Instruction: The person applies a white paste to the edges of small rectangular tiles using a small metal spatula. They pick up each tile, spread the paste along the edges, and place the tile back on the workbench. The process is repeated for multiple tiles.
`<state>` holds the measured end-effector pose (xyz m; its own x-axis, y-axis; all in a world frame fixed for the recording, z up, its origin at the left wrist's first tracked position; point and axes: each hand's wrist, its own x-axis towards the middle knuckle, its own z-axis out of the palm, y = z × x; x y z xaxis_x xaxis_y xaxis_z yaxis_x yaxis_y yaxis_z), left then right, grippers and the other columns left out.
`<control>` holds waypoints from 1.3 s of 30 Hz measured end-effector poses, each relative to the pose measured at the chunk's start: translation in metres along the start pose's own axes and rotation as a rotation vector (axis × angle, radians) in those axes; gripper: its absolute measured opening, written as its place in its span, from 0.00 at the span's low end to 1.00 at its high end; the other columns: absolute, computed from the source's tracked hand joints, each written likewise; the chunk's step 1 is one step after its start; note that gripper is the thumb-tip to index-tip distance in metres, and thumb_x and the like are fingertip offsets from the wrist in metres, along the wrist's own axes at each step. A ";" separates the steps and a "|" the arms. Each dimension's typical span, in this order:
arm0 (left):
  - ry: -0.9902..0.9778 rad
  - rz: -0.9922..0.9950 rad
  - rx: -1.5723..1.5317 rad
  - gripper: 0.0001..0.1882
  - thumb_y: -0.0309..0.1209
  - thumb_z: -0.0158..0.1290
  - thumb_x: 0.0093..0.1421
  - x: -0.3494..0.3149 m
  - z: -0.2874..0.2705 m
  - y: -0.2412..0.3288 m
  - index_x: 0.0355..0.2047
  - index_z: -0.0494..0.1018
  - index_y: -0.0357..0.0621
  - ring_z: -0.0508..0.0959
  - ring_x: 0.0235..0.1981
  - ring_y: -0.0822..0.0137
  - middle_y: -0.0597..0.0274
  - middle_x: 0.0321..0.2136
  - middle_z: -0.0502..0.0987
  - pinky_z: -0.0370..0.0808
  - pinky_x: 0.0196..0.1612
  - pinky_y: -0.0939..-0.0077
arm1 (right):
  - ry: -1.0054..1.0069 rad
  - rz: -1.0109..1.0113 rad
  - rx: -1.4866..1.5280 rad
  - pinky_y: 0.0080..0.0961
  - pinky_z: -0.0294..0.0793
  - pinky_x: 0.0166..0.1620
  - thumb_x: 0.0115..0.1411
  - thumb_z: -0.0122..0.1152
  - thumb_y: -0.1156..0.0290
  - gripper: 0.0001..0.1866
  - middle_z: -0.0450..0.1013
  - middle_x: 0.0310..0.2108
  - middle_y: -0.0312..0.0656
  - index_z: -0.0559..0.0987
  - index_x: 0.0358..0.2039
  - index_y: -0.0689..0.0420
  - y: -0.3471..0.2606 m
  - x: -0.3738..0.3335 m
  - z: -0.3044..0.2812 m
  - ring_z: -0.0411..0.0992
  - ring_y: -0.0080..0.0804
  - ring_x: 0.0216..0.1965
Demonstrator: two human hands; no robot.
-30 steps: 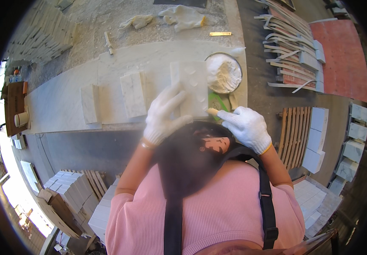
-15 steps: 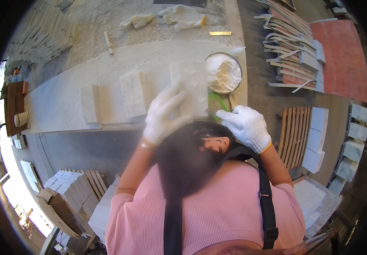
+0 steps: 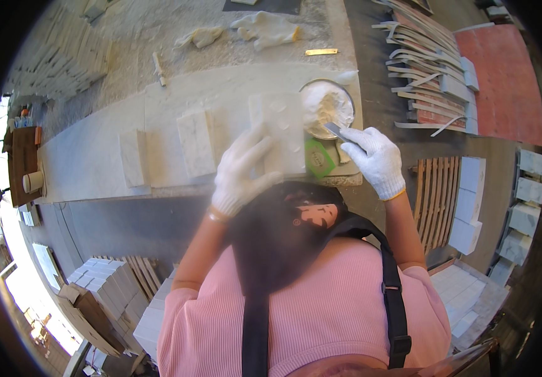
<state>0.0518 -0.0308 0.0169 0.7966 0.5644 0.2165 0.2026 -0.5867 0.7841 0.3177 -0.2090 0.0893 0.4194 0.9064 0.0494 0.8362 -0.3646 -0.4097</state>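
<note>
My right hand (image 3: 374, 160), in a white knit glove, is closed on a putty knife (image 3: 333, 129). Its grey blade reaches over the near rim of a round bowl (image 3: 353, 111) of white and cream paste. My left hand (image 3: 241, 173), also gloved, rests on the left side of a pale tile (image 3: 287, 141), fingers outstretched and thumb apart. Small pale dabs show on the tile; haze blurs its outline. A green flat piece (image 3: 317, 157) lies at the tile's right side, just below the bowl.
Two marbled tiles, one (image 3: 197, 143) nearer me and another (image 3: 133, 158) farther left, lie on the pale slab. Spare gloves (image 3: 266, 29) and a yellow strip (image 3: 321, 52) lie at the back. Right of the bench are pale strips (image 3: 422, 69) and a wooden pallet (image 3: 436, 204).
My right hand has risen from beside the green piece toward the bowl, and the putty knife blade now shows at the paste. My left hand stays nearly in place on the tile.
</note>
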 end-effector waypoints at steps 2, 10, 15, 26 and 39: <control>0.006 0.008 0.000 0.40 0.40 0.76 0.46 -0.001 0.001 -0.001 0.60 0.78 0.43 0.72 0.68 0.42 0.43 0.68 0.71 0.69 0.68 0.51 | 0.008 0.067 0.002 0.33 0.80 0.40 0.61 0.70 0.66 0.14 0.81 0.35 0.40 0.89 0.48 0.44 0.014 0.012 0.017 0.79 0.39 0.33; -0.001 0.030 -0.003 0.40 0.39 0.77 0.45 0.002 -0.001 0.002 0.60 0.78 0.43 0.70 0.69 0.41 0.40 0.68 0.70 0.69 0.69 0.51 | -0.172 0.236 0.135 0.35 0.80 0.51 0.62 0.70 0.54 0.18 0.83 0.46 0.43 0.87 0.48 0.48 0.048 0.040 0.045 0.82 0.41 0.47; -0.017 -0.009 -0.006 0.41 0.39 0.77 0.46 -0.003 0.001 0.001 0.60 0.78 0.42 0.70 0.69 0.40 0.39 0.69 0.69 0.69 0.69 0.50 | 0.162 0.438 0.286 0.33 0.79 0.54 0.58 0.77 0.50 0.29 0.81 0.52 0.48 0.84 0.52 0.58 0.089 0.075 0.037 0.80 0.35 0.50; -0.018 -0.017 -0.071 0.39 0.36 0.76 0.48 -0.001 -0.001 0.007 0.61 0.78 0.40 0.70 0.69 0.40 0.36 0.69 0.69 0.67 0.70 0.52 | -0.019 0.418 0.495 0.33 0.79 0.54 0.54 0.75 0.53 0.25 0.85 0.49 0.45 0.88 0.50 0.51 0.130 0.130 0.064 0.82 0.37 0.49; -0.028 0.000 -0.068 0.39 0.34 0.75 0.48 0.000 -0.002 0.009 0.62 0.76 0.40 0.69 0.70 0.39 0.37 0.69 0.68 0.67 0.71 0.51 | -0.131 0.337 1.008 0.28 0.75 0.60 0.64 0.72 0.69 0.25 0.81 0.53 0.38 0.79 0.61 0.58 0.032 0.027 -0.008 0.76 0.24 0.54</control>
<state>0.0524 -0.0354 0.0251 0.8127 0.5472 0.2005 0.1643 -0.5453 0.8220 0.3587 -0.1981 0.0853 0.4825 0.8298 -0.2805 -0.0184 -0.3105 -0.9504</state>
